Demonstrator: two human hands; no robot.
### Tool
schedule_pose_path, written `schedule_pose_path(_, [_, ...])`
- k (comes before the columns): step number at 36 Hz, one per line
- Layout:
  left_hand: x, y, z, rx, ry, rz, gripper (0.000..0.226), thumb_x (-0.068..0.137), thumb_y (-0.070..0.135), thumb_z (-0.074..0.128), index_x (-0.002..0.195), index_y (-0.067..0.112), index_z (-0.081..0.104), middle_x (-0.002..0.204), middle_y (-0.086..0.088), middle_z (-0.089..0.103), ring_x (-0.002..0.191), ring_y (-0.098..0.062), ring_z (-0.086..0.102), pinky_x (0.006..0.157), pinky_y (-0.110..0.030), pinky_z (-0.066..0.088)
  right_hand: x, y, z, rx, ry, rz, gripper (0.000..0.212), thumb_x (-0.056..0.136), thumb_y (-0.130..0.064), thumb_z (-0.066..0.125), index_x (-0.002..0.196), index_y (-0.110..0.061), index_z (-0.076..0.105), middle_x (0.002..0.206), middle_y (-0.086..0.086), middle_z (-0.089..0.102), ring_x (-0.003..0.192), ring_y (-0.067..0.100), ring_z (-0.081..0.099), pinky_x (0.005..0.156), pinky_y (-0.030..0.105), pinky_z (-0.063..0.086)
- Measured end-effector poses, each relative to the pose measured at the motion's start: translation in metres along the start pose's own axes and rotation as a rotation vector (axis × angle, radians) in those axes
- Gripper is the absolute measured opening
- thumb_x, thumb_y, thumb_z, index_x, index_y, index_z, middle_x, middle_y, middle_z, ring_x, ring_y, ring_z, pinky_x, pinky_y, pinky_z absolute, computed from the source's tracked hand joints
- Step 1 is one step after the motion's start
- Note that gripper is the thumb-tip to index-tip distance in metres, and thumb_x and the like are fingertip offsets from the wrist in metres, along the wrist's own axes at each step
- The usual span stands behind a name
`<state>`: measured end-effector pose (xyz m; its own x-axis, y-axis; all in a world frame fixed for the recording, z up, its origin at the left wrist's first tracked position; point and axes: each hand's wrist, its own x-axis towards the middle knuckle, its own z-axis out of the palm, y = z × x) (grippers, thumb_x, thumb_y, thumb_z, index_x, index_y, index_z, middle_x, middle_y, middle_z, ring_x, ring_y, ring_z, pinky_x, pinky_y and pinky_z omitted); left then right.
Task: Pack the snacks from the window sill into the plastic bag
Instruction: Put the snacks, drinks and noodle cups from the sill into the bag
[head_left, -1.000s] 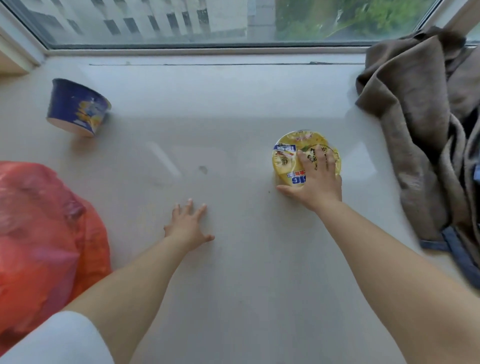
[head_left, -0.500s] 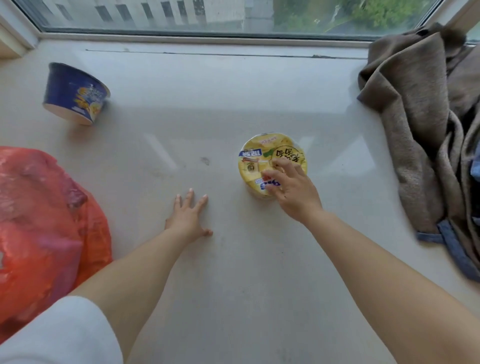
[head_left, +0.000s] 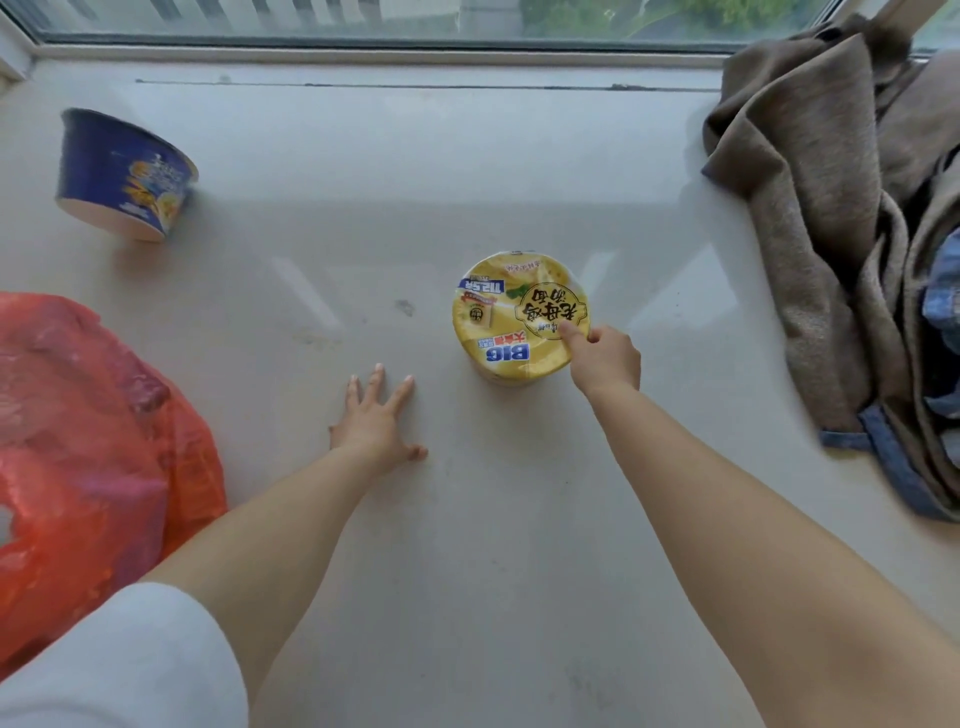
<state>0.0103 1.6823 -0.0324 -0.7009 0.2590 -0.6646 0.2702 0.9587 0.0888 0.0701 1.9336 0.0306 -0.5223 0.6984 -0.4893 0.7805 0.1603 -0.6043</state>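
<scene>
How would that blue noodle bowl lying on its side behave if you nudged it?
The blue noodle bowl lies tipped on its round wall on the window sill, so it would probably roll, curving because it tapers. It looks like thin packaging, likely light and easy to dent. Its glossy wrap may be a little slippery.

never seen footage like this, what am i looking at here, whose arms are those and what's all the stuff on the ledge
There is no machine here. A person wears a camera on their head, so the one picture looks forward and down along their own two arms at a window sill, with the window glass at the top.

The right hand pinches the near rim of a yellow noodle cup, thumb on its lid. The left hand lies flat on the sill, fingers spread, holding nothing.

A blue noodle cup lies tipped over at the far left. The red plastic bag sits at the left edge. A heap of brown and blue clothes lies on the right.
</scene>
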Motion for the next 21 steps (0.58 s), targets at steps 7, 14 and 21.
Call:
schedule_pose_path(7, [-0.009,-0.005,-0.032,-0.013,-0.029,0.022,0.079,0.088,0.049,0.058,0.15,0.036,0.011,0.159,0.003,0.005,0.145,-0.025,0.011,0.112,-0.042,0.03,-0.022,0.002,0.022,0.194,-0.059,-0.002,0.043,0.089,-0.044,0.057,0.06,-0.015,0.042,0.061,0.0,0.048,0.059,0.016,0.043,0.056,0.028,0.036])
schedule_pose_path(14, [-0.021,-0.019,-0.093,-0.1,0.187,0.019,0.061,0.093,0.039,0.051,0.147,0.03,0.025,0.15,-0.001,0.029,0.136,-0.024,0.03,0.103,-0.042,0.038,-0.044,-0.018,0.048,0.332,-0.187,0.015,0.028,0.091,-0.038,0.057,0.074,-0.015,0.06,0.06,0.004,0.055,0.051,0.014,0.045,0.051,0.027,0.037])
schedule_pose_path(21, [-0.031,-0.06,-0.156,-0.122,0.349,-0.011,0.056,0.094,0.032,0.047,0.146,0.027,0.027,0.148,-0.004,0.029,0.131,-0.026,0.037,0.1,-0.042,0.039,-0.059,-0.05,0.099,0.314,-0.187,0.022,0.032,0.091,-0.04,0.055,0.07,-0.016,0.056,0.061,0.003,0.058,0.053,0.014,0.048,0.052,0.025,0.038])
